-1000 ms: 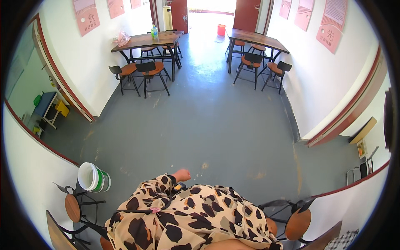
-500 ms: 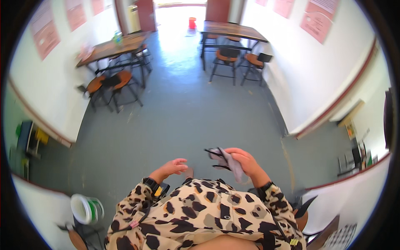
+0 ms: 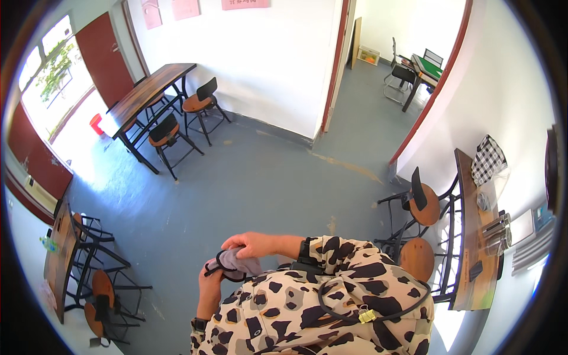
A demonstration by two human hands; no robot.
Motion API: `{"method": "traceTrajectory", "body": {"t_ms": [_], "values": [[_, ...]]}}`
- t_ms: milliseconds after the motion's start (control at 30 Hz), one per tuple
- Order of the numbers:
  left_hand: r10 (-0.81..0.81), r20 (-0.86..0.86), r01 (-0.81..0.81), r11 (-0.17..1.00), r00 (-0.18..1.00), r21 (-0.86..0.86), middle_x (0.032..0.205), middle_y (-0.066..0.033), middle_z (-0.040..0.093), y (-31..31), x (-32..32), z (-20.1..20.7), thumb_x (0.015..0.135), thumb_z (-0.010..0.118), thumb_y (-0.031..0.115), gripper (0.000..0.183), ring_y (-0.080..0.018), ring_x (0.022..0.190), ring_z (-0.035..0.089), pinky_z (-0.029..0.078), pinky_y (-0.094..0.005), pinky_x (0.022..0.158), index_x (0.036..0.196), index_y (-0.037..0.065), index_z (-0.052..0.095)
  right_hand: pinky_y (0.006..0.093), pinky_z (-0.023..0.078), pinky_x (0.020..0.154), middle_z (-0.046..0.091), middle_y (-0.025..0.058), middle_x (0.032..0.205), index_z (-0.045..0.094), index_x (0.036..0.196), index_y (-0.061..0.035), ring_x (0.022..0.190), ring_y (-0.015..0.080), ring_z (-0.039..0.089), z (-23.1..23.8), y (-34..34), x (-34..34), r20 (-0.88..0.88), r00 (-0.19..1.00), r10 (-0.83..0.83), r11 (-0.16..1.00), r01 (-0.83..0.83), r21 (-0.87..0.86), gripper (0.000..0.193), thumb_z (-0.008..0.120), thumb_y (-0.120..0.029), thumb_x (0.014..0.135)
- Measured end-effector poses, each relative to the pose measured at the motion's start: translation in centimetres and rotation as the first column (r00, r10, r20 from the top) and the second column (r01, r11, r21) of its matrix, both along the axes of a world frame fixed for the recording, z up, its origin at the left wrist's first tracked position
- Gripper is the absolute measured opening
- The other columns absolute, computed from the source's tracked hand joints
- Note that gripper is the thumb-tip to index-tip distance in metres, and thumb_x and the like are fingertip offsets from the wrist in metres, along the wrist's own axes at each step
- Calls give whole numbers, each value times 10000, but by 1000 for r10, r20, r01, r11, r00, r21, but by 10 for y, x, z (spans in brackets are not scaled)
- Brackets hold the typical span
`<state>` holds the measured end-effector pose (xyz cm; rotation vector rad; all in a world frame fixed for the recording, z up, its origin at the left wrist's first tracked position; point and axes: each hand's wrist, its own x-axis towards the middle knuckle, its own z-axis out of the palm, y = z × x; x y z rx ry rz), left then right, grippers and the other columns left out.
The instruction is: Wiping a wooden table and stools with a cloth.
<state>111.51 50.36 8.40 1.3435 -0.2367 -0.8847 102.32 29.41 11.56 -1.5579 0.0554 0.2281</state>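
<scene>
A soft grey-lilac cloth piece with thin black edging or straps (image 3: 238, 265) is bunched up in front of my body. My left hand (image 3: 209, 283) grips its left end, where a black strip crosses the fingers. From the right, my right hand (image 3: 253, 244) reaches across and pinches the top of the cloth, with the fingertips curled over it. Folds hide part of the left fingers, and what kind of article the cloth is cannot be made out. Dark bands sit on both wrists, below patterned sleeves.
To my right, a long wooden table (image 3: 468, 284) holds metal canisters (image 3: 497, 234) and a checkered bag (image 3: 489, 160); stools (image 3: 421, 208) stand beside it. Other wooden tables stand at far left (image 3: 155, 86) and left (image 3: 58, 269). A doorway opens to a room with a green-topped table (image 3: 428, 67).
The view has swung to the right, towards the side table and doorway. My left hand has come over to the cloth, which only my right hand held before; both now grip it.
</scene>
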Motion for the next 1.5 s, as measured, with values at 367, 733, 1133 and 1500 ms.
{"method": "traceTrajectory", "body": {"t_ms": [367,733,1133,1500], "values": [[62,140,-66,998,988,24,979,-32,623,-76,151,-2,822,553,-34,284,-120,908,573,464,-258,828,1087,52,607,286,488,818,640,67,953,597,1069,11,868,139,602,-27,-94,136,-38,990,-138,987,140,79,307,575,-82,777],[449,-62,-439,889,891,133,991,-79,644,-47,271,-16,874,529,59,246,-185,883,633,539,-304,751,1110,33,592,238,465,751,612,38,925,587,1011,2,832,111,580,2,-128,343,-79,996,39,924,-6,383,179,526,-63,856],[329,55,-331,906,943,264,1183,-107,586,-3,473,-28,847,630,208,443,-210,1080,565,472,-331,872,1243,50,507,232,462,712,617,44,902,581,1024,2,802,96,570,38,-97,540,10,1000,-26,954,22,300,186,532,-76,862],[-190,323,167,981,927,96,954,-23,625,-103,634,17,810,707,154,354,-99,857,557,468,-261,784,1122,31,593,189,426,628,584,-7,837,584,1024,-9,714,53,518,25,-87,672,56,998,34,985,-43,168,177,584,-70,858]]}}
